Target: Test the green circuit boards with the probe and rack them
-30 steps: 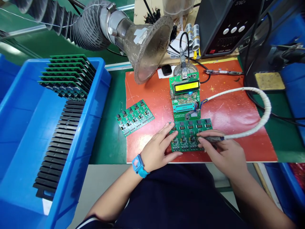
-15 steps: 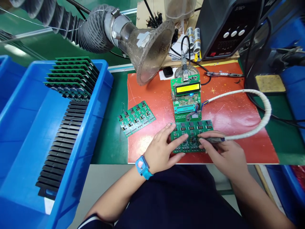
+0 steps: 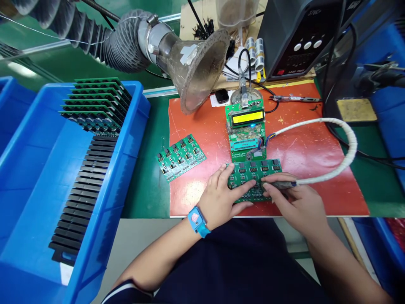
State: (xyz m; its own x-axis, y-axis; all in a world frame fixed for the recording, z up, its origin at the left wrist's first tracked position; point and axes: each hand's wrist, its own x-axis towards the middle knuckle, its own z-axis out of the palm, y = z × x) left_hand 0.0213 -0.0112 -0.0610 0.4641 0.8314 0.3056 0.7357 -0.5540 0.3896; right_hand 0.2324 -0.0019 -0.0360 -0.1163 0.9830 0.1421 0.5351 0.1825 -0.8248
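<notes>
A green circuit board point(image 3: 249, 169) with several small digit displays lies on the orange mat. Across its left part rests my left hand point(image 3: 223, 194), fingers spread, the index fingertip on the board's middle. My right hand point(image 3: 295, 198) pinches a dark probe point(image 3: 281, 184) that is wired to a wrapped white cable, its tip at the board's components and partly hidden by my fingers. Directly above the board sits a programmer board point(image 3: 247, 131) with a lit yellow screen and a blue light. A second circuit board point(image 3: 182, 157) lies at an angle to the left.
On the left stands a blue bin point(image 3: 34, 169) with upright circuit boards point(image 3: 95, 103) in a black slotted rack point(image 3: 79, 185). A fume funnel point(image 3: 202, 71) hangs over the mat's back edge. At the back right are a soldering station point(image 3: 294, 42), a pen point(image 3: 295, 99) and a yellow sponge point(image 3: 356, 109).
My left hand has slid to the right, its index finger further across the board. The view has shifted slightly; my right hand keeps its place on the board with the probe.
</notes>
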